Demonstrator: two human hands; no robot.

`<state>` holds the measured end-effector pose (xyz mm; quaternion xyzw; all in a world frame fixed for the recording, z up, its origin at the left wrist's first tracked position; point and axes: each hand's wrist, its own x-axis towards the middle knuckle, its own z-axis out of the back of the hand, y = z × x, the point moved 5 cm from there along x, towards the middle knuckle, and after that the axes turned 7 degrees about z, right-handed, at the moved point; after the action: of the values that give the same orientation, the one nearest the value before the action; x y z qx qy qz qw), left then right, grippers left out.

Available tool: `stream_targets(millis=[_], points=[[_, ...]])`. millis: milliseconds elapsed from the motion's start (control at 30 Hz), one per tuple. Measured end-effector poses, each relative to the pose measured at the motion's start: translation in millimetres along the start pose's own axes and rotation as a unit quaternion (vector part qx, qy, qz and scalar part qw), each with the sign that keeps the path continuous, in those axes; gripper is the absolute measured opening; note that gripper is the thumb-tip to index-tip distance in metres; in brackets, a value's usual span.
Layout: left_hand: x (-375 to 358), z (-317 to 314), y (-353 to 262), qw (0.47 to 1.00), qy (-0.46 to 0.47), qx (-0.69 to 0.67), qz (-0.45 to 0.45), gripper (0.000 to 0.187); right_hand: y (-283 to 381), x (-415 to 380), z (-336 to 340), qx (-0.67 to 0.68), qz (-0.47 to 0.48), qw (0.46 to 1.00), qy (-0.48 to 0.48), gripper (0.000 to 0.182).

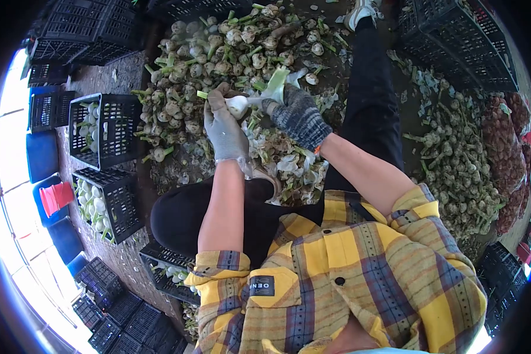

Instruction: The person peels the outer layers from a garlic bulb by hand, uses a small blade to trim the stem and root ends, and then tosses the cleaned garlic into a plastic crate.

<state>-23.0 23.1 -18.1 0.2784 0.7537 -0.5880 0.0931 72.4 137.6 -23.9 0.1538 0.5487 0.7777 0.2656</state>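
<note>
Dirt floor is spreading out under me as I am sitting low, and going from the left I am seeing black plastic crates: two are standing open beside me, the upper crate (103, 131) and the lower crate (109, 203), each holding white cleaned bulbs, placed within reach so finished ones can drop straight in; a third crate (165, 274) is showing partly under my elbow, and empty ones are stacking along the edge, too many and too cut off to count. Ahead, the big heap of garlic (218, 53) is lying just past my hands, so I am only stretching a little. My left hand (224, 133), in a grey glove, is closing around one garlic bulb (237, 105), pinning it steady. My right hand (298, 118), in a dark knit glove, is gripping the bulb's green stalk (275, 82). Peelings (286, 168) are piling beneath my hands. Further right another garlic pile (460, 165) is lying beside red mesh sacks (504, 147).
</note>
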Motion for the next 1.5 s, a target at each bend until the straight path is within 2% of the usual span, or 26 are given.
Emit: stream_targets(millis=[200,333,367,400,433,467,500,600,633,767,867,900,933,967,1000,1067,1133,1200,1233,1333,1467,1500], points=[[14.5,8.5,5.7,0.991,0.013,-0.108,0.073,0.036,-4.4,-13.9,2.2,0.049,0.102,0.992,-0.058,0.026],[22.1,17.8,9.3,0.981,0.005,-0.176,0.083,0.032,1.0,-29.6,5.0,0.060,0.129,0.989,-0.043,0.028],[27.1,24.2,12.9,0.985,0.039,-0.153,0.067,0.032,-16.2,-23.3,-5.2,0.098,0.084,0.991,0.042,0.038],[25.9,25.4,14.4,0.982,0.024,-0.170,0.075,0.031,-30.9,-24.2,-12.0,-0.047,0.095,0.985,0.136,0.041],[25.2,25.3,15.8,0.979,0.011,-0.186,0.083,0.031,-44.6,-27.1,-15.4,-0.189,0.102,0.951,0.223,0.043],[26.4,24.6,16.0,0.976,0.000,-0.200,0.090,0.031,-59.3,-29.6,-20.4,-0.327,0.106,0.890,0.301,0.046],[24.9,24.4,14.2,0.980,-0.004,-0.184,0.079,0.031,-37.4,-28.8,-9.9,-0.310,0.041,0.915,0.255,0.053],[20.7,18.1,12.4,0.983,0.011,-0.171,0.068,0.033,-11.0,-20.3,0.1,-0.198,0.072,0.966,0.150,0.054],[22.8,16.5,13.2,0.982,0.007,-0.171,0.074,0.033,-4.4,-19.7,1.7,-0.190,0.142,0.969,0.073,0.059],[17.0,12.7,17.9,0.986,0.008,-0.136,0.094,0.034,16.0,-5.5,-0.4,-0.115,0.191,0.975,-0.024,0.059],[19.7,12.7,21.5,0.991,0.024,-0.091,0.091,0.034,14.5,2.7,-13.8,-0.065,0.107,0.990,0.059,0.044],[15.6,10.1,18.9,0.990,0.019,-0.093,0.103,0.034,15.5,2.6,-16.0,-0.008,0.108,0.993,0.054,0.036],[11.8,9.1,17.9,0.989,0.014,-0.095,0.113,0.035,16.4,0.5,-19.1,-0.012,0.112,0.990,0.083,0.036],[8.1,8.8,15.7,0.994,0.026,-0.057,0.088,0.037,18.1,-3.2,-20.2,-0.016,0.116,0.987,0.111,0.036],[8.2,11.7,19.8,0.993,0.024,-0.045,0.111,0.038,20.8,-5.3,-19.2,-0.022,0.123,0.983,0.137,0.037],[17.2,17.2,28.5,0.993,0.018,-0.057,0.105,0.039,30.4,-11.2,-10.2,0.152,0.157,0.957,0.191,0.034],[23.1,21.4,27.4,0.995,0.021,-0.024,0.091,0.037,23.4,-24.5,-19.5,0.082,0.119,0.938,0.315,0.035],[31.8,26.7,37.9,0.984,-0.026,-0.092,0.150,0.035,6.8,-25.7,-27.3,0.078,0.090,0.943,0.310,0.037],[24.3,18.9,32.5,0.983,-0.030,-0.106,0.144,0.035,1.3,-23.8,-29.5,0.076,0.078,0.944,0.311,0.038],[26.7,18.9,35.1,0.981,-0.040,-0.138,0.133,0.032,-19.0,-10.5,-6.0,-0.177,0.058,0.965,0.186,0.045],[35.3,15.7,61.9,0.972,-0.065,-0.140,0.177,0.032,-23.4,-6.8,4.4,-0.154,0.130,0.979,0.032,0.050],[34.2,9.6,68.0,0.969,-0.074,-0.132,0.195,0.032,-13.1,-4.0,11.5,-0.138,0.085,0.986,0.040,0.046]])
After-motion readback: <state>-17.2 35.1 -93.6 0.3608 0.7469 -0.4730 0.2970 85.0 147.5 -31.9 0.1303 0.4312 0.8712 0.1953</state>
